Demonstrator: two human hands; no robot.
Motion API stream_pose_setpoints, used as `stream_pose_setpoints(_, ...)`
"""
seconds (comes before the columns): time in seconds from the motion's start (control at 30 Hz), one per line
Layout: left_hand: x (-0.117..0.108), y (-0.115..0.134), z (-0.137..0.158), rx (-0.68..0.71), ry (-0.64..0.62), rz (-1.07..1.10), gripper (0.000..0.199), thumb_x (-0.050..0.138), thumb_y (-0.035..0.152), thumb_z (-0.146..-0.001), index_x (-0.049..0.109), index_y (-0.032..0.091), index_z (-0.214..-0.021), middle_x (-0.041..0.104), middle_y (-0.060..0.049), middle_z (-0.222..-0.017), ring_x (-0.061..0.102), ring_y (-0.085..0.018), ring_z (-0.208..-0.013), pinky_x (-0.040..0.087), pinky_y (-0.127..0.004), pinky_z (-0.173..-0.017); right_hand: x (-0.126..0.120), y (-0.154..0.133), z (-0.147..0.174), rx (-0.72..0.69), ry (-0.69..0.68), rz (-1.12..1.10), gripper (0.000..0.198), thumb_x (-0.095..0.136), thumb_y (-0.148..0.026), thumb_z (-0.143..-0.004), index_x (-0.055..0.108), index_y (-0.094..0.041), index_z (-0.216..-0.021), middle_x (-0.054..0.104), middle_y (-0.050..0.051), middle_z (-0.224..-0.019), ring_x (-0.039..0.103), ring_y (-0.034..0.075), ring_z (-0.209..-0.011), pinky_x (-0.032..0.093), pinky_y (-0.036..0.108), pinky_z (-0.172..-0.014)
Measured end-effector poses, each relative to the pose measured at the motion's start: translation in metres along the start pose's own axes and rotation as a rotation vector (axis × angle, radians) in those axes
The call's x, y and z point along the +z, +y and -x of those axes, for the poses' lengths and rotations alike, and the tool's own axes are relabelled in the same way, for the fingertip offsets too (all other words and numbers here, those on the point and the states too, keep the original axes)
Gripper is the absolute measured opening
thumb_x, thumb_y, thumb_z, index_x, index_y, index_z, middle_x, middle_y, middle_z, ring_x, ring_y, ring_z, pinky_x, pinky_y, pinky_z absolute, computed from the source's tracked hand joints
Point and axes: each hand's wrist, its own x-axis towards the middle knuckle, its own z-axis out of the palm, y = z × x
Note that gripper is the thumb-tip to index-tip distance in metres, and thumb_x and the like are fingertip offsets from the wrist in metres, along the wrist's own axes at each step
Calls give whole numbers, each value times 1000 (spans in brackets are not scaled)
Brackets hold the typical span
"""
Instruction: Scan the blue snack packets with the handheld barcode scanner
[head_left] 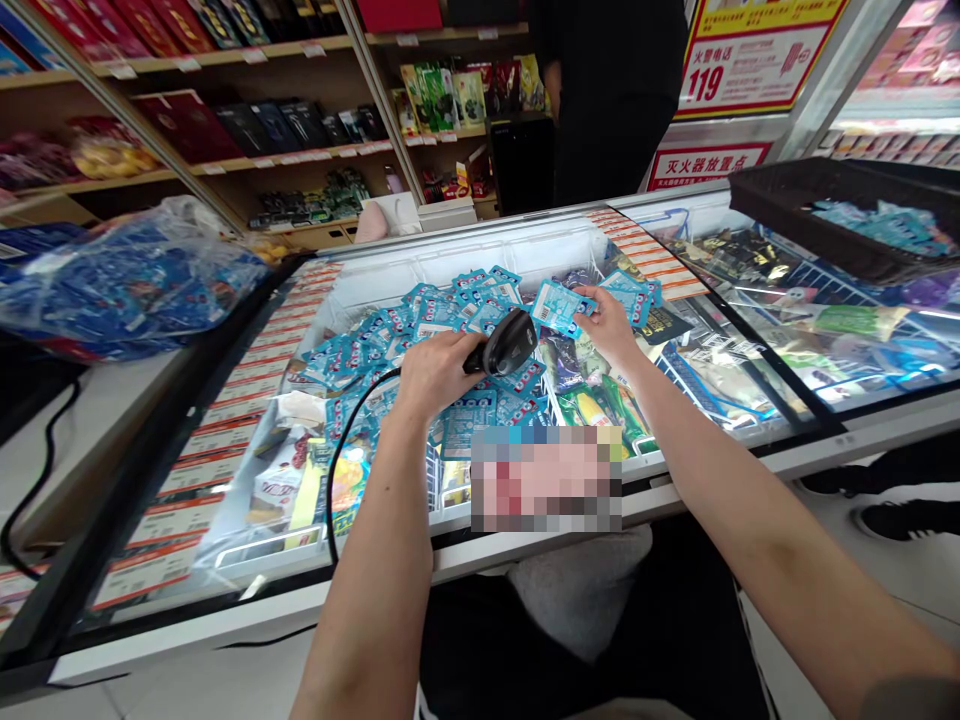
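Observation:
My left hand [435,372] is wrapped round the handle of a black corded barcode scanner [510,342], whose head points toward my right hand. A small blue packet [556,305] with a barcode on it is pinched in my right hand [604,328], just right of the scanner head. Below both hands, many loose blue packets [360,345] lie heaped on the glass top of a chest freezer [247,440]. More blue packets [632,292] lie behind my right fingers. The scanner's cord loops down past my left forearm.
A dark tray [840,215] with blue packets sits at the right on the freezer. A clear bag [142,280] full of blue packets stands at the left. Stocked shelves [262,160] line the back. A person in black [615,90] stands beyond the freezer.

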Motion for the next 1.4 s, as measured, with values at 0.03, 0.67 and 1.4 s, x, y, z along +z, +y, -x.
stream_pose_setpoints(0.03, 0, 0, 0, 0, 0, 0, 41, 50, 41, -82, 59, 24, -118, 68, -7, -100, 61, -24, -96, 44, -32, -73, 0, 0, 0, 1, -1, 2, 44, 54, -39, -79, 52, -20, -119, 65, 8, -111, 60, 16, -62, 52, 33, -59)
stream_pose_setpoints(0.67, -1, 3, -1, -20, -21, -13, 39, 49, 40, -83, 60, 24, -117, 68, -8, -102, 61, -25, -98, 44, -32, -73, 0, -4, 2, 8, -27, -34, 45, 56, -42, -79, 52, -21, -119, 66, 7, -109, 62, 18, -66, 53, 35, -62)
stream_pose_setpoints(1.4, 0, 1, 0, -32, 5, -44, 39, 52, 40, -83, 60, 23, -118, 68, -8, -102, 61, -25, -98, 42, -33, -73, -2, -1, 0, -34, 68, 52, 41, 55, -35, -78, 55, -19, -116, 66, 6, -97, 55, 16, -59, 51, 35, -63)
